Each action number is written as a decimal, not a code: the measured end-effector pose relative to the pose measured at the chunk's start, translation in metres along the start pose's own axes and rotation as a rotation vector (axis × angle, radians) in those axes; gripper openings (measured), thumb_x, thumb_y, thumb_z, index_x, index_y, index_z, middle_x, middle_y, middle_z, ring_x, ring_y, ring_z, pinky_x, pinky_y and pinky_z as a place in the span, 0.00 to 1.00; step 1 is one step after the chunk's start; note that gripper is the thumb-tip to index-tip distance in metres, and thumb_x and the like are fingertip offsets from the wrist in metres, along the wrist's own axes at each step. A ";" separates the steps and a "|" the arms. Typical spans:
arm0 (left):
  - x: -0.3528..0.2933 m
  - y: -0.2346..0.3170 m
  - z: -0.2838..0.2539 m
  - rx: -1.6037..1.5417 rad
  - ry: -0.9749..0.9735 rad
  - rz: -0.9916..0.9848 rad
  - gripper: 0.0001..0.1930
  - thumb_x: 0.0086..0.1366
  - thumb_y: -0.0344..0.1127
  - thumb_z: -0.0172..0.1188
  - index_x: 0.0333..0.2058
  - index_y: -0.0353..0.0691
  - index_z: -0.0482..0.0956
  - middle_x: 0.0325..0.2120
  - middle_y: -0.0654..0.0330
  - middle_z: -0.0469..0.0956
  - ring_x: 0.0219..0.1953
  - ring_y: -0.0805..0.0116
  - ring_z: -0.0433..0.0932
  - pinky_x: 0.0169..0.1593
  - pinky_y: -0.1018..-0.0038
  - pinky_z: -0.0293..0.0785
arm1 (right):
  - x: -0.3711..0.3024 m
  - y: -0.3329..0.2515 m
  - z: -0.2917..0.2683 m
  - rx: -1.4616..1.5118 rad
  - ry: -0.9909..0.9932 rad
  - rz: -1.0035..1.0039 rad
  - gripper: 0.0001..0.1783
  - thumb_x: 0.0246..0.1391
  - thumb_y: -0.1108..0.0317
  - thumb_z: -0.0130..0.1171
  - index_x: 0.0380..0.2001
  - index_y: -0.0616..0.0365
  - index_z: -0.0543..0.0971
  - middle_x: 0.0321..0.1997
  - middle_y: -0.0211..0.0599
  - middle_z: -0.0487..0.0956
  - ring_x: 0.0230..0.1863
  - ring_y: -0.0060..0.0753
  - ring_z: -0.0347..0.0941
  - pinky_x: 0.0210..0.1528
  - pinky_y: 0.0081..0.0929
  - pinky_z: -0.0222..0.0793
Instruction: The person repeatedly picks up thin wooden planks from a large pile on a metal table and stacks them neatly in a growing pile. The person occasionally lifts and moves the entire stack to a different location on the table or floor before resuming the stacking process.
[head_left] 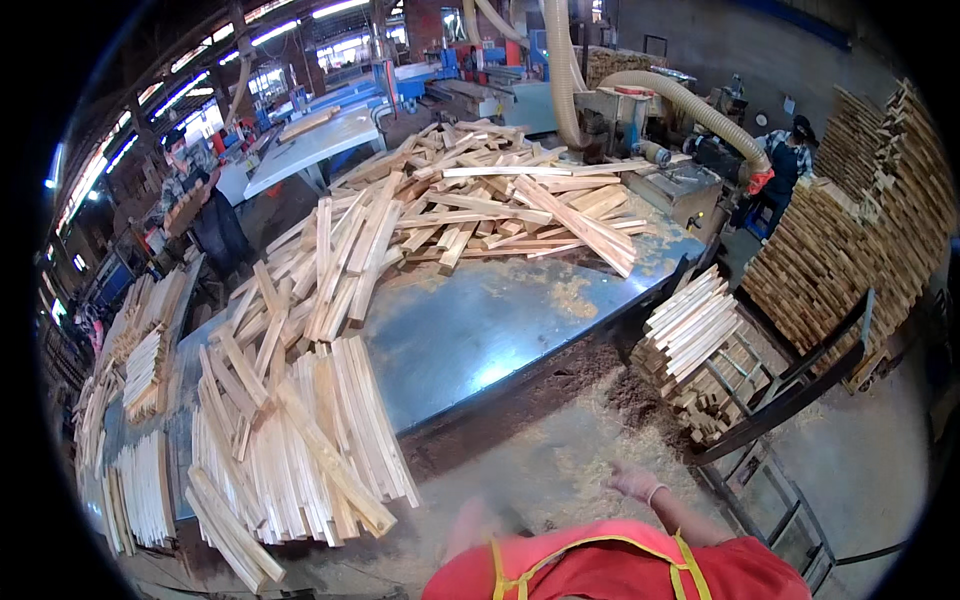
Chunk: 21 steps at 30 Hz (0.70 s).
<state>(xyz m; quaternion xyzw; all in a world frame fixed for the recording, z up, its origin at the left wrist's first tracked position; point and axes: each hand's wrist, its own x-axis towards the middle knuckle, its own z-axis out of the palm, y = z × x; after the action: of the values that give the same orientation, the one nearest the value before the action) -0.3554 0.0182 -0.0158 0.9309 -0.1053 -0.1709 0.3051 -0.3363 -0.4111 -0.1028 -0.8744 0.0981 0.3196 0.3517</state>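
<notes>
"How far along?"
"Some wooden slats (365,415) lie aligned on the metal table (440,365); the jumbled heap (490,205) seems left."
"Hands?"
"Right hand (635,483) empty, fingers apart; left hand (474,522) blurred, can't tell."

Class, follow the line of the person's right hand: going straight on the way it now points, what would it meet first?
Probably the near edge of the metal-topped table, since the right hand points forward and to the left; depth is unclear, so it might pass above or below that edge.
</notes>
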 end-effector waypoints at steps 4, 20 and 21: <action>0.079 0.013 -0.039 0.034 0.010 0.074 0.39 0.70 0.51 0.62 0.72 0.34 0.65 0.71 0.40 0.68 0.70 0.42 0.70 0.73 0.53 0.67 | 0.041 -0.043 -0.060 0.204 0.181 -0.056 0.48 0.57 0.51 0.69 0.75 0.60 0.65 0.52 0.48 0.84 0.47 0.47 0.82 0.52 0.42 0.77; 0.319 0.107 -0.074 0.045 0.049 -0.354 0.26 0.67 0.48 0.60 0.57 0.39 0.76 0.58 0.44 0.77 0.61 0.40 0.76 0.62 0.50 0.74 | 0.408 -0.257 -0.532 -0.259 0.526 -0.356 0.75 0.35 0.36 0.80 0.78 0.68 0.57 0.80 0.60 0.61 0.81 0.58 0.56 0.81 0.41 0.54; 0.336 0.122 -0.087 0.002 -0.124 -0.407 0.32 0.68 0.52 0.59 0.65 0.41 0.73 0.64 0.46 0.75 0.64 0.42 0.75 0.65 0.51 0.73 | 0.427 -0.256 -0.543 -0.251 0.450 -0.344 0.75 0.34 0.37 0.81 0.78 0.68 0.57 0.80 0.61 0.61 0.81 0.59 0.56 0.81 0.41 0.54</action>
<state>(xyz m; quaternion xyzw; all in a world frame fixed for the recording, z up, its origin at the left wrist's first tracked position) -0.0242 -0.1331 0.0384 0.9210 0.0660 -0.2856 0.2565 0.3631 -0.5688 0.0683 -0.9635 -0.0161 0.0635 0.2595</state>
